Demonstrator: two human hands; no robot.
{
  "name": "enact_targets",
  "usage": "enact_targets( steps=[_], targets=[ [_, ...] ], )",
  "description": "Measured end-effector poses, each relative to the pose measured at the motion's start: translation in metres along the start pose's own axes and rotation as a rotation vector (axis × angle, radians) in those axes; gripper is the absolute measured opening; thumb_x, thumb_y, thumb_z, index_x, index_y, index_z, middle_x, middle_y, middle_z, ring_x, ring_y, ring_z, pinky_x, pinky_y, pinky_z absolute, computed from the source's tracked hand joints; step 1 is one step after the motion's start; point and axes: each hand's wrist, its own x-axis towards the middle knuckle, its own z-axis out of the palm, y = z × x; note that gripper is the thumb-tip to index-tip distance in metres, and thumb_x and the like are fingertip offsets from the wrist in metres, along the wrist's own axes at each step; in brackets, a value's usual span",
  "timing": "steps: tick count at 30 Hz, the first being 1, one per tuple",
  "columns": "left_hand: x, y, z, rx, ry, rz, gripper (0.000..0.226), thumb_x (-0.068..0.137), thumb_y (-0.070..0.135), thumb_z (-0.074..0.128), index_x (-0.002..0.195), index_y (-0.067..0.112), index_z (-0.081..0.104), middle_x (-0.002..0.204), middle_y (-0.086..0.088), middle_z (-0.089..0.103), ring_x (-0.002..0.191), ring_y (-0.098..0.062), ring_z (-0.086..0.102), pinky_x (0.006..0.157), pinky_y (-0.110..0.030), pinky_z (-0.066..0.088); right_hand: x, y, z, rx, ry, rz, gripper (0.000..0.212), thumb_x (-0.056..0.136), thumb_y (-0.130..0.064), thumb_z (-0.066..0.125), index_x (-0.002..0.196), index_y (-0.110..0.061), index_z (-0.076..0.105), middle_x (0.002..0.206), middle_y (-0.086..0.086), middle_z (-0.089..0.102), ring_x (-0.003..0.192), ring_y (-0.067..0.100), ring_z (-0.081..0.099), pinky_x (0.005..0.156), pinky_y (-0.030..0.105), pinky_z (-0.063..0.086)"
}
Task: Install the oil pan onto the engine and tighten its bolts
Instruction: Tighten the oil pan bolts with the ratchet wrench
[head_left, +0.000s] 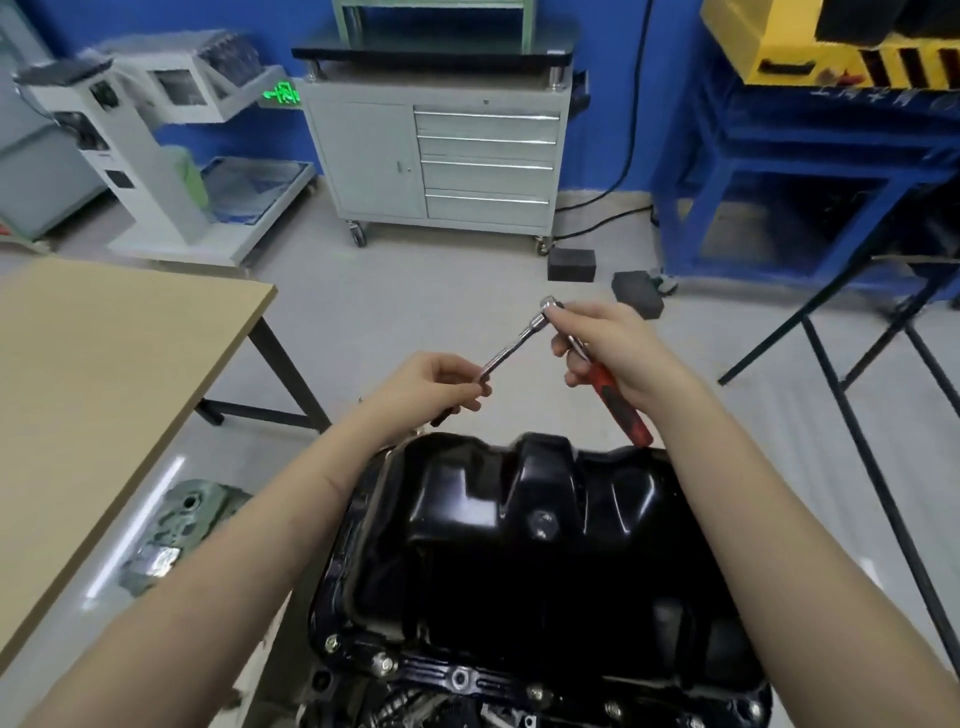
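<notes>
A person's two bare forearms reach forward over a glossy black oil pan (524, 540), which sits upside down on top of an engine (441, 701) at the bottom centre of the view. Silver bolts (383, 664) stand along the pan's near flange, and a single drain plug (543, 524) shows on its sloping face.

Above the far edge of the oil pan, both hands hold a ratchet wrench (587, 358) in the air. The right hand (608, 353) curls around its shaft just below the chrome head, with the red handle (621, 405) pointing down toward the pan. The left hand (441, 382) pinches the end of a chrome extension bar (511, 343) that runs from the ratchet head.

Left of the oil pan stands a tan worktop (104, 374). Beyond the pan, against a blue wall, is a grey drawer cabinet (441, 161) on casters. Right of the pan stands a blue metal frame (810, 171).
</notes>
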Motion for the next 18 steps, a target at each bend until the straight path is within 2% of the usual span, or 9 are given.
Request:
enact_targets(
  steps=[3,8,10,12,15,16,18],
  targets=[
    [0.007,-0.001,-0.006,0.052,-0.023,-0.033,0.017,0.083,-0.002,0.062,0.089,0.013,0.065,0.082,0.005,0.069,0.074,-0.005,0.064,0.080,-0.018,0.049,0.001,0.004,-0.003,0.017,-0.072,-0.051,0.014,0.091,-0.018,0.056,0.078,-0.013,0.060,0.059,0.002,0.048,0.034,0.008,0.030,0.037,0.018,0.035],
    [0.015,-0.010,-0.008,0.233,0.011,-0.080,0.016,0.083,0.005,0.065,0.099,0.006,0.067,0.073,0.004,0.065,0.064,0.001,0.059,0.064,-0.014,0.044,0.001,0.011,-0.017,-0.055,-0.098,-0.103,0.012,0.092,-0.012,0.053,0.088,-0.008,0.063,0.059,0.003,0.045,0.033,0.007,0.028,0.036,0.016,0.031],
    [0.015,-0.017,-0.009,0.253,0.008,-0.086,0.018,0.083,0.007,0.066,0.100,0.007,0.068,0.081,0.002,0.066,0.070,0.000,0.059,0.064,-0.008,0.044,0.001,0.014,-0.017,-0.075,-0.112,-0.125,0.011,0.091,-0.009,0.053,0.090,-0.012,0.064,0.060,0.004,0.045,0.033,0.007,0.027,0.036,0.016,0.031],
    [0.015,-0.022,-0.008,0.275,0.011,-0.087,0.017,0.083,0.009,0.066,0.099,0.011,0.068,0.090,0.002,0.066,0.079,-0.005,0.059,0.070,-0.008,0.043,0.000,0.015,-0.016,-0.101,-0.122,-0.150,0.014,0.090,-0.009,0.054,0.090,-0.018,0.065,0.060,0.003,0.045,0.034,0.008,0.027,0.036,0.017,0.032],
    [0.018,-0.028,-0.006,0.328,0.068,-0.067,0.020,0.082,0.015,0.068,0.102,0.015,0.066,0.098,0.006,0.063,0.084,-0.009,0.059,0.064,-0.001,0.040,-0.003,0.017,-0.013,-0.147,-0.131,-0.185,0.016,0.085,-0.013,0.061,0.085,-0.027,0.069,0.056,-0.004,0.050,0.035,0.007,0.031,0.037,0.018,0.033],
    [0.019,-0.029,-0.007,0.339,0.094,-0.057,0.022,0.082,0.016,0.069,0.103,0.015,0.064,0.101,0.006,0.062,0.086,-0.012,0.061,0.065,-0.003,0.042,-0.005,0.017,-0.011,-0.155,-0.133,-0.191,0.015,0.081,-0.017,0.062,0.083,-0.029,0.070,0.055,-0.007,0.051,0.035,0.006,0.033,0.037,0.018,0.034],
    [0.022,-0.029,-0.012,0.317,0.093,-0.040,0.021,0.081,0.015,0.069,0.101,0.017,0.063,0.106,0.000,0.064,0.091,-0.018,0.063,0.078,-0.017,0.047,-0.007,0.017,-0.007,-0.166,-0.135,-0.201,0.016,0.076,-0.021,0.059,0.084,-0.031,0.070,0.055,-0.009,0.053,0.037,0.004,0.037,0.036,0.019,0.034]
  ],
)
